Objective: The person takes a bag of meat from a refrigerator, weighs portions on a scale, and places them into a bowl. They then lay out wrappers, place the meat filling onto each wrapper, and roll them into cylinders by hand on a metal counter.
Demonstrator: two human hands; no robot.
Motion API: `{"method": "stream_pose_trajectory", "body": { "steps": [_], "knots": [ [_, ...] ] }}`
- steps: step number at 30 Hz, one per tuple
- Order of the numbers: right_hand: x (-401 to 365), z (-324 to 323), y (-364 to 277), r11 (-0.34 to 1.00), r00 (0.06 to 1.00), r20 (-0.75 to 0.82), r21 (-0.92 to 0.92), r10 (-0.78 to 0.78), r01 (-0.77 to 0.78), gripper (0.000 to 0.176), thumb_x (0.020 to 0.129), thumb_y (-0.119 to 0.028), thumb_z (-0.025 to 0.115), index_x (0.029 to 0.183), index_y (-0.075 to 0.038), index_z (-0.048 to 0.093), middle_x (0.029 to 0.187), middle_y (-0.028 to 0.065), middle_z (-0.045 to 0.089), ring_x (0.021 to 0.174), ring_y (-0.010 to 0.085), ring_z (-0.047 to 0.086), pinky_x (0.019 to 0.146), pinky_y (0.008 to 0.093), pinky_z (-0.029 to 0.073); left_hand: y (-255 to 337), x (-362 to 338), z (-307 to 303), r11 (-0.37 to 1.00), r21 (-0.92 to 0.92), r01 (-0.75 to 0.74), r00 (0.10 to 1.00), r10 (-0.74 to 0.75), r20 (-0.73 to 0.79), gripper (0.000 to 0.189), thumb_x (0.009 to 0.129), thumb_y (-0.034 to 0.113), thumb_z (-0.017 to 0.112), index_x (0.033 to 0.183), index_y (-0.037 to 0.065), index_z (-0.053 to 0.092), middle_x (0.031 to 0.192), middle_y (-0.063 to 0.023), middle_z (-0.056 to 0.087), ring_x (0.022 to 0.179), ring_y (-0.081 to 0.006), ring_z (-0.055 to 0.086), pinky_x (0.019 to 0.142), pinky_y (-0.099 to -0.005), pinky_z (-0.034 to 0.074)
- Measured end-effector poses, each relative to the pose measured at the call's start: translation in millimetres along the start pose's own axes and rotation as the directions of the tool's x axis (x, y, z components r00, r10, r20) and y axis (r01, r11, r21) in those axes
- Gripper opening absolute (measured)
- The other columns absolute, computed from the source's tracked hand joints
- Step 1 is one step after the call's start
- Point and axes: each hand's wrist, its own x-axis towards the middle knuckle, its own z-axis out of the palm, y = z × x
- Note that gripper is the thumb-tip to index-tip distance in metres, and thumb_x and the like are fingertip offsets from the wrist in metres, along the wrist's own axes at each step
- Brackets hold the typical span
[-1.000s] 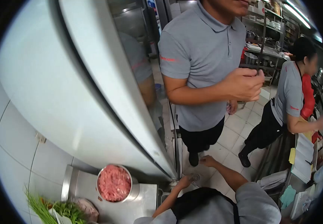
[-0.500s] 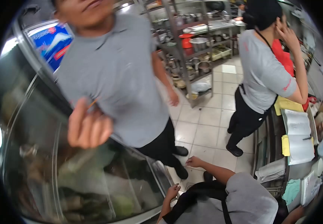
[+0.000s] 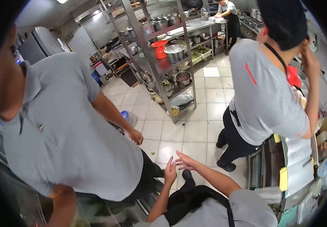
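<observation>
My left hand [image 3: 170, 171] is raised in front of my dark apron [image 3: 193, 202], its fingers stretched out and nothing in it. Close beside it on the right, my right hand [image 3: 185, 162] has its fingers spread and is also bare. The fingertips of the two hands nearly meet; whether they touch is unclear. Below them are the floor tiles and my dark shoe [image 3: 188, 178].
A person in a grey shirt [image 3: 76, 132] stands close on the left. Another person [image 3: 265, 90] stands at the right beside a counter with an open notebook [image 3: 297, 162]. Ahead is a metal rack [image 3: 167, 66] with pots. A further person [image 3: 229, 19] works at the back.
My hands have come up and together, fingers now extended. The view has shifted so more of the rack and back kitchen shows. The left person's raised hand has gone down.
</observation>
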Motion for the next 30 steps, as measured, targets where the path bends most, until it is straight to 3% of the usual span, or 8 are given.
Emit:
{"method": "stream_pose_trajectory", "body": {
  "steps": [3,6,11,13,17,24,27,30],
  "knots": [
    [46.4,25.8,-41.6,0.897,0.986,0.129,0.440,-0.104,0.037,0.047,0.084,-0.052,0.056,0.092,-0.006,0.062,0.067,0.0065,0.059,0.066,0.0195,0.059,0.063,0.0302,0.048,14.8,65.7,24.6,0.943,-0.309,0.123,0.991,-0.104,0.079,0.053,0.099,0.028,0.038,0.141,-0.002,0.026,0.134,-0.0150,0.040,0.119,-0.0222,0.040,0.097,-0.0314,0.035],
    [119.0,54.7,-93.7,0.908,0.919,-0.157,0.168,-0.360,0.385,0.041,0.085,-0.040,0.054,0.071,-0.002,0.058,0.061,0.0035,0.054,0.056,0.0136,0.048,0.052,0.0301,0.040,20.9,129.2,11.1,0.951,-0.308,0.001,1.000,-0.002,-0.002,0.054,0.098,0.027,0.038,0.141,-0.002,0.022,0.139,-0.0176,0.032,0.125,-0.0261,0.031,0.102,-0.0340,0.029],
    [181.9,99.0,-161.8,0.834,0.856,0.120,-0.193,-0.503,0.517,0.036,0.086,-0.033,0.051,0.072,-0.001,0.059,0.065,0.0125,0.060,0.056,0.0239,0.054,0.056,0.0385,0.044,13.1,196.4,-50.1,0.995,-0.020,-0.099,0.984,0.095,-0.150,0.057,0.097,0.025,0.038,0.143,-0.002,0.016,0.147,-0.0218,0.018,0.137,-0.0327,0.015,0.109,-0.0383,0.020],
    [221.8,98.3,-173.5,0.184,0.597,0.510,-0.645,-0.619,0.742,0.034,0.087,-0.034,0.051,0.087,-0.002,0.063,0.084,0.0183,0.065,0.074,0.0326,0.062,0.069,0.0435,0.048,0.9,202.8,-68.6,0.958,0.286,-0.037,0.960,0.114,-0.257,0.061,0.095,0.023,0.044,0.143,-0.002,0.016,0.148,-0.0242,0.017,0.138,-0.0364,0.013,0.110,-0.0401,0.020],
    [342.0,67.2,-161.6,0.124,0.711,0.552,-0.746,-0.435,0.655,0.047,0.081,-0.031,0.060,0.120,-0.005,0.056,0.120,0.0198,0.056,0.117,0.0340,0.047,0.099,0.0397,0.038,-3.2,213.1,-104.6,0.889,0.438,0.137,0.843,0.127,-0.523,0.065,0.087,0.019,0.056,0.142,0.002,0.024,0.144,-0.0268,0.024,0.135,-0.0413,0.021,0.106,-0.0428,0.027],
    [468.1,9.4,-208.9,-0.060,0.786,0.609,-0.793,-0.104,0.607,0.045,0.075,-0.036,0.066,0.107,-0.004,0.065,0.091,0.0193,0.067,0.088,0.0300,0.065,0.077,0.0386,0.051,144.1,294.8,-258.8,0.871,0.491,0.023,0.160,0.481,-0.862,0.023,0.091,0.011,0.054,0.111,0.002,0.053,0.112,-0.0105,0.056,0.099,-0.0185,0.055,0.080,-0.0288,0.046],
    [478.4,3.5,-250.8,0.182,0.900,0.436,-0.886,0.014,0.426,0.035,0.075,-0.032,0.063,0.094,-0.003,0.068,0.079,0.0168,0.066,0.071,0.0288,0.065,0.066,0.0392,0.053,250.6,285.4,-339.3,0.708,0.693,0.132,-0.158,0.705,-0.691,0.024,0.089,0.009,0.055,0.112,0.002,0.054,0.104,-0.0071,0.057,0.092,-0.0140,0.054,0.080,-0.0271,0.045],
    [556.8,-43.9,-242.7,0.171,0.833,0.552,-0.818,-0.033,0.549,0.029,0.076,-0.026,0.064,0.092,-0.002,0.068,0.073,0.0156,0.065,0.066,0.0259,0.064,0.061,0.0388,0.052,333.9,234.8,-413.3,0.621,0.727,0.293,-0.275,0.783,-0.558,0.029,0.085,0.006,0.057,0.113,0.001,0.052,0.108,-0.0099,0.056,0.088,-0.0146,0.055,0.068,-0.0261,0.046]
  ]
}}
